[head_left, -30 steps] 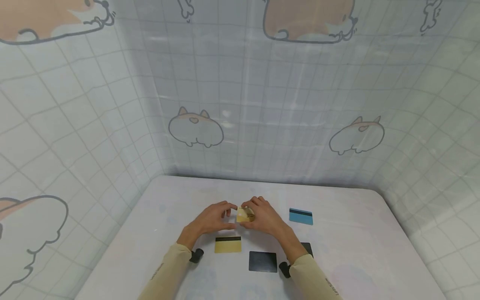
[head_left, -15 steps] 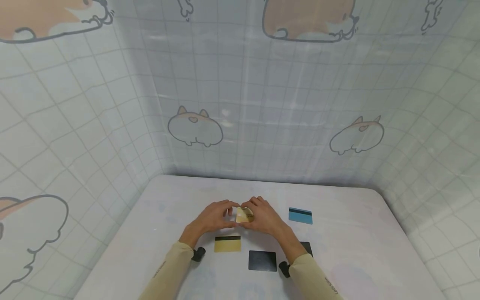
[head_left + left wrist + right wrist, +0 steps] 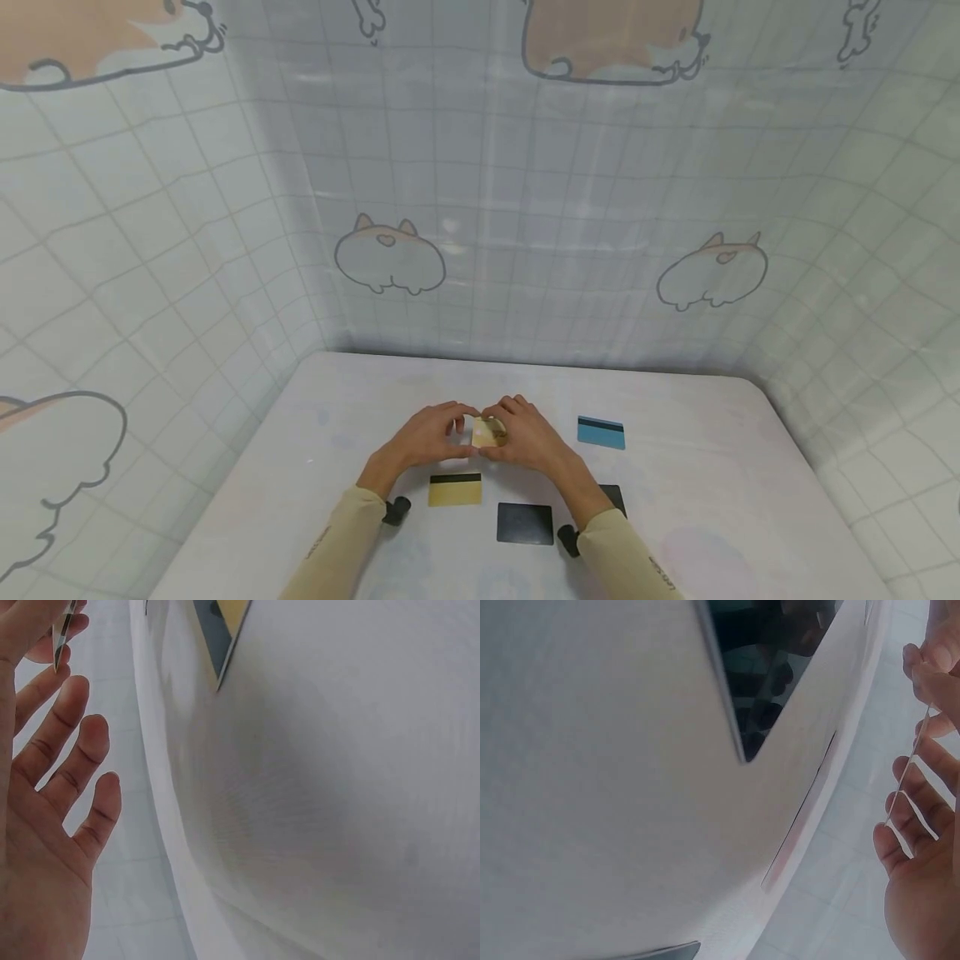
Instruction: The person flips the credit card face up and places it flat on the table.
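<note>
A gold card (image 3: 486,432) is held above the white table between both hands. My right hand (image 3: 528,433) grips its right side, with index finger and thumb at its top and bottom edges; the hand covers part of the card. At its left corners, the index finger and thumb of my left hand (image 3: 427,435) pinch it. The left wrist view shows a sliver of the card (image 3: 62,634) at the fingertips, the other left fingers loosely bent. Edge-on, the card (image 3: 906,771) appears as a thin line along the right fingers.
On the table (image 3: 337,417) lie a gold card (image 3: 455,490) with a dark stripe, a black card (image 3: 525,523), and a blue striped card (image 3: 602,432). My right forearm partly hides another dark card (image 3: 613,497). Patterned curtains (image 3: 540,183) enclose the table.
My left hand has moved slightly right, and its index finger and thumb have come to the held card's left corners. The cards on the table stay put.
</note>
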The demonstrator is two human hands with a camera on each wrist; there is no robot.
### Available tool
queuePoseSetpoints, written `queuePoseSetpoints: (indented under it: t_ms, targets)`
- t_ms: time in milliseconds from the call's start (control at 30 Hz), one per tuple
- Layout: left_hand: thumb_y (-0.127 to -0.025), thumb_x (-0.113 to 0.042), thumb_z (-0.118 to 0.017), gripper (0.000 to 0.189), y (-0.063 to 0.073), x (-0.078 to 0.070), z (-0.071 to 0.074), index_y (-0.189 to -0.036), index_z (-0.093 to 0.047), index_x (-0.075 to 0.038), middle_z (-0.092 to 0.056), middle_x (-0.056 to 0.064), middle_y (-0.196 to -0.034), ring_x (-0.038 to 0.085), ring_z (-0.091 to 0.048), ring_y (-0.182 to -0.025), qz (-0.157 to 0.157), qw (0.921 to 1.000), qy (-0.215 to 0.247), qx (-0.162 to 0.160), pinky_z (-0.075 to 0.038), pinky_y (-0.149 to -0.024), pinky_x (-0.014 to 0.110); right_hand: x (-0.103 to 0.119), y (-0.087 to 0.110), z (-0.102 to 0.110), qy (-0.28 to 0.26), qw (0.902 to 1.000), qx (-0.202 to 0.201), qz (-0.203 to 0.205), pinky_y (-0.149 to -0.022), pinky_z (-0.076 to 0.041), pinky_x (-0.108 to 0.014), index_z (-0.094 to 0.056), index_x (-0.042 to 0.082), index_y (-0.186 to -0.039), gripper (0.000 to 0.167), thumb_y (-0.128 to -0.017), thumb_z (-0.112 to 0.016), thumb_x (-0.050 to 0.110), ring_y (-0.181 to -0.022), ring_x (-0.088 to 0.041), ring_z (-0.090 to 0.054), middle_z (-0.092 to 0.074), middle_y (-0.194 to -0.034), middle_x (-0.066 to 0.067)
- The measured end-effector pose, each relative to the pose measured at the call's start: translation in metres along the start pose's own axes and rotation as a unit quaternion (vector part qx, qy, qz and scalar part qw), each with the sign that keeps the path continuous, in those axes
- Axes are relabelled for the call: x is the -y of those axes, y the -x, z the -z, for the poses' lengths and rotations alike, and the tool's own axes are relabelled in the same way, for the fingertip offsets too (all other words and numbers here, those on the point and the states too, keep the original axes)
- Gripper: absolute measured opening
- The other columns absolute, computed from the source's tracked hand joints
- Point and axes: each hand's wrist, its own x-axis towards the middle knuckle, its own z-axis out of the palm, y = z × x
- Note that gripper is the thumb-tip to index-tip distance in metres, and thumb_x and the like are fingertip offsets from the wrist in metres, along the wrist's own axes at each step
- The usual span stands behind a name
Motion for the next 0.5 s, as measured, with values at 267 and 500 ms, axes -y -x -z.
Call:
queuePoseSetpoints:
  t_ms: [267,500]
  targets:
    - [-0.082,-0.064,-0.072,0.058,-0.0009,-0.0004,0.0015,-0.131,-0.060,-0.035,-0.055,-0.015,-0.091,0.005,-0.050,-0.074,-0.001,1.0000,-0.009,0.000,-0.043,-0.067,0.026,-0.0031,0.0012,-0.0003,-0.011,0.9999,-0.006,0.003,-0.092,-0.047,-0.037,-0.065,0.023,-0.127,0.059,-0.082,-0.076,0.060,-0.104,-0.013,-0.051,-0.059,-0.115,0.006]
    - [-0.083,-0.060,-0.074,0.056,0.0008,-0.0012,0.0030,-0.132,-0.060,-0.034,-0.055,-0.015,-0.091,0.005,-0.049,-0.075,-0.005,0.9999,-0.012,-0.003,-0.043,-0.067,0.026,-0.0033,0.0027,0.0005,-0.027,0.9996,-0.008,-0.001,-0.090,-0.048,-0.035,-0.065,0.022,-0.126,0.058,-0.081,-0.078,0.056,-0.105,-0.014,-0.051,-0.059,-0.115,0.005]
